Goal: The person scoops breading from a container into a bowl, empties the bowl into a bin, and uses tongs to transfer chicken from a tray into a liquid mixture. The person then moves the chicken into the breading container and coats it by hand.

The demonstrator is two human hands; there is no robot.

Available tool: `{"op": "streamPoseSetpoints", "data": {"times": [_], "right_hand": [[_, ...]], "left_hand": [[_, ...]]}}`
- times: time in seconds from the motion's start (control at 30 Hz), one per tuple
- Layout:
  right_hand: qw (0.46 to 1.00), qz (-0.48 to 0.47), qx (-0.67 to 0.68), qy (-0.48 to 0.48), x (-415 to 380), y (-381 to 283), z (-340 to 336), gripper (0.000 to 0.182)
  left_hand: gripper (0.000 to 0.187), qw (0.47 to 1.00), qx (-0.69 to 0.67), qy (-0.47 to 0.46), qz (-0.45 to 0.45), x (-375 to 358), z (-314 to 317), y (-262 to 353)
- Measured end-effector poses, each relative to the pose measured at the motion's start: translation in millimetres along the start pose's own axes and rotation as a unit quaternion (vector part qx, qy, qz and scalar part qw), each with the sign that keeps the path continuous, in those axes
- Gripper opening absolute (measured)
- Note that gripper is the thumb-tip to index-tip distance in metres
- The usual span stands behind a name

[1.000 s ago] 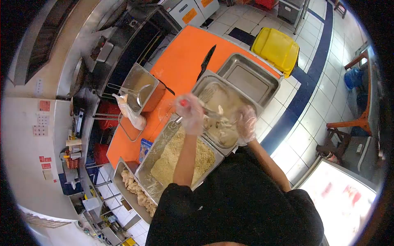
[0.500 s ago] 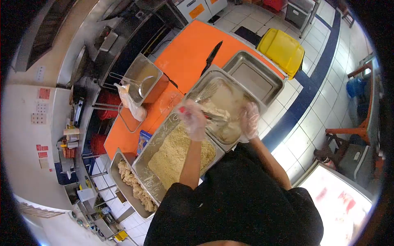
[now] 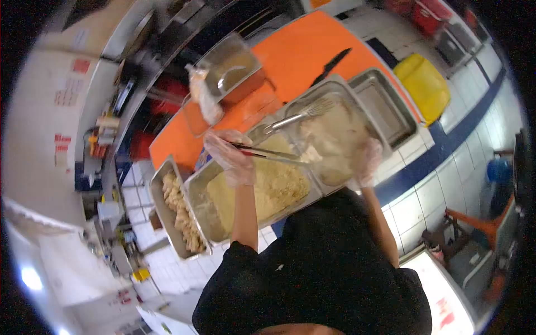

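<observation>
Left hand (image 3: 231, 156) is clamping tongs (image 3: 271, 154), seemingly pinching a battered piece (image 3: 311, 154) just right of the crumb tray (image 3: 257, 192); right hand (image 3: 368, 162) is gripping the batter pan (image 3: 340, 134).

Left hand (image 3: 231, 156) clenched; right hand (image 3: 368, 162) loosely curled.

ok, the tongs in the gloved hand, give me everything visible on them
The tongs are long, slim and metal-looking, with a red patch near the handle end. They lie nearly level, handle in the gloved left hand and tips pointing toward the batter tray. The tips pinch a pale piece of food above the seam between that tray and the breadcrumb tray. The arms look close together; motion blur hides finer detail. Nothing else touches them; the whisk lies apart, further back.
</observation>
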State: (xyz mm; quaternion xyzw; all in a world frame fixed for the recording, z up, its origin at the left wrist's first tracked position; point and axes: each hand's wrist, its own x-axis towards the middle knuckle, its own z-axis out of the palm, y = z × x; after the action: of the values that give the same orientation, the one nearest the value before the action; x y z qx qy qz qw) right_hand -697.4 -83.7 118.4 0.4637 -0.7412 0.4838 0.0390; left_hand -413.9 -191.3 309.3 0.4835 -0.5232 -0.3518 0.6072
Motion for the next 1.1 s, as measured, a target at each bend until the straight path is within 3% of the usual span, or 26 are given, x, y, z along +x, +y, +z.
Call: {"op": "streamPoseSetpoints", "data": {"times": [0.07, 0.1, 0.13, 0.2, 0.27, 0.33, 0.37, 0.4, 0.43, 0.47, 0.5, 0.53, 0.57, 0.6, 0.67, 0.7, 0.77, 0.83, 0.87, 0.9, 0.97, 1.0, 1.03, 1.1], "right_hand": [[0.999, -0.013, 0.028, -0.02, -5, 15, 3, 0.013], [0.997, 0.0, 0.074, -0.035, -3, 10, 5, 0.012], [0.995, 0.003, 0.084, -0.046, -5, 3, 5, 0.012], [0.998, -0.011, 0.056, -0.037, 11, -20, -15, 0.012], [0.998, -0.022, 0.034, -0.052, 18, -24, -19, 0.012], [0.997, -0.035, 0.012, -0.07, 15, -26, -20, 0.012], [0.994, 0.026, 0.092, -0.046, 12, -29, -16, 0.012], [0.982, 0.089, 0.169, -0.016, 10, -32, -12, 0.013], [0.982, 0.09, 0.163, -0.011, 9, -31, -12, 0.013], [0.979, 0.104, 0.167, -0.048, 9, -28, -13, 0.01], [0.975, 0.116, 0.17, -0.086, 10, -23, -14, 0.008], [0.996, -0.007, 0.046, -0.07, 11, -8, -11, 0.005], [0.998, -0.011, 0.034, -0.06, 9, -2, -10, 0.005], [0.996, 0.016, 0.059, -0.059, 8, -3, -6, 0.007], [0.996, 0.044, 0.071, -0.041, 9, -8, -9, 0.009], [0.997, 0.055, 0.05, -0.035, 11, -13, -11, 0.012], [0.997, 0.067, 0.03, -0.017, 12, -19, -14, 0.015], [0.997, 0.069, 0.023, -0.012, 12, -22, -14, 0.017], [0.999, 0.003, 0.017, 0.039, 15, -23, -14, 0.018], [0.999, 0.005, 0.014, 0.048, 16, -23, -16, 0.018], [0.995, 0.067, 0.061, -0.051, 14, -20, -21, 0.018], [0.998, -0.011, 0.029, 0.045, 5, 0, 0, 0.011], [0.998, -0.003, 0.023, 0.057, 8, -3, -2, 0.011], [0.997, 0.053, 0.042, 0.037, 12, -15, -9, 0.009]], "left_hand": [[0.036, 0.969, -0.245, -0.014, 0.0, 3, -29, 41], [0.036, 0.973, -0.23, 0.0, 0.002, -2, -43, 50], [0.033, 0.993, -0.027, 0.041, 0.105, -10, -55, 59], [0.019, 0.902, 0.304, 0.065, 0.301, -26, -82, 53], [0.017, 0.926, 0.251, -0.08, 0.269, -52, -86, 38], [0.017, 0.929, 0.276, 0.059, 0.24, -85, -76, -11], [0.017, 0.93, 0.275, 0.058, 0.239, -95, -83, -27], [0.019, 0.964, 0.231, 0.121, 0.057, -103, -90, -42], [0.022, 0.96, 0.176, 0.177, -0.128, -111, -97, -58], [0.021, 0.969, -0.065, 0.109, -0.211, -107, -123, -66], [0.021, 0.969, -0.072, 0.104, -0.214, -106, -109, -52], [0.02, 0.984, 0.03, 0.136, -0.109, -103, -92, -37], [0.019, 0.978, 0.127, 0.165, 0.0, -98, -71, -18], [0.019, 0.982, 0.111, 0.155, -0.001, -92, -53, -3], [0.015, 0.966, 0.2, 0.106, 0.126, -80, -23, 21], [0.015, 0.969, 0.187, 0.097, 0.129, -78, -6, 20], [0.009, 0.997, -0.043, -0.026, 0.056, -74, 41, 13], [0.013, 0.969, -0.161, -0.139, -0.123, -73, 82, -28], [0.014, 0.976, 0.018, -0.2, 0.081, -69, 105, -47], [0.015, 0.908, 0.194, -0.243, 0.281, -65, 126, -63], [0.017, 0.887, 0.207, -0.25, 0.328, -66, 152, -92], [0.019, 0.865, 0.223, -0.254, 0.371, -63, 161, -105], [0.019, 0.861, 0.215, -0.265, 0.377, -53, 170, -124], [0.011, 0.929, 0.192, -0.299, 0.105, -34, 184, -143]]}}
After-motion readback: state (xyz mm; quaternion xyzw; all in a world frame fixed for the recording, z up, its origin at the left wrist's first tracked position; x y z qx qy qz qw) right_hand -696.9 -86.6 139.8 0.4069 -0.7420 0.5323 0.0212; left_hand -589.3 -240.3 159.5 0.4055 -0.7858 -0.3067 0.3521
